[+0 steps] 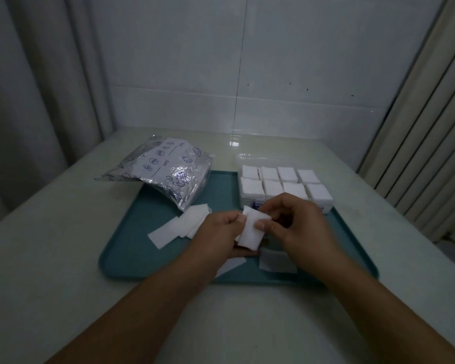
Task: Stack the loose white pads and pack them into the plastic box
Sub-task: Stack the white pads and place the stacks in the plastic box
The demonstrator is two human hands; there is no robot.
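Over the middle of a teal tray, both hands hold a small stack of white pads. My left hand grips the stack from the left, thumb on top. My right hand pinches its right edge with thumb and fingers. Several loose pads lie spread on the tray to the left of my hands, and two more pads lie under my wrists. The clear plastic box stands at the tray's far right corner, its compartments filled with white pads.
A crinkled clear plastic bag with blue print lies at the tray's far left, half on the pale table. The box's open lid lies behind it. A tiled wall is at the back, curtains hang at both sides.
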